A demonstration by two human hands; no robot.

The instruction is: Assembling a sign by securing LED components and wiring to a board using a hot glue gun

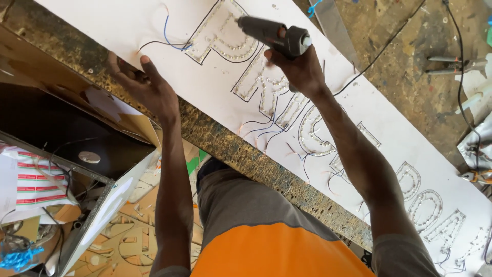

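Note:
A long white sign board (128, 25) lies on a worn workbench, with outlined letters filled with small clear lights and thin blue and black wires (171, 41) running between them. My right hand (297, 69) grips a grey glue gun (271, 35), its nozzle pointing left onto one of the lit letters (225, 38). My left hand (146, 84) rests on the board's near edge, fingers pressed flat on it, close to the blue wire.
The stained bench edge (246, 154) runs diagonally below the board. A black cable (461, 77) and metal tools (451, 64) lie at the far right. Below left are a dark box (66, 133), cardboard cut-out letters (123, 241) and blue scraps (20, 256).

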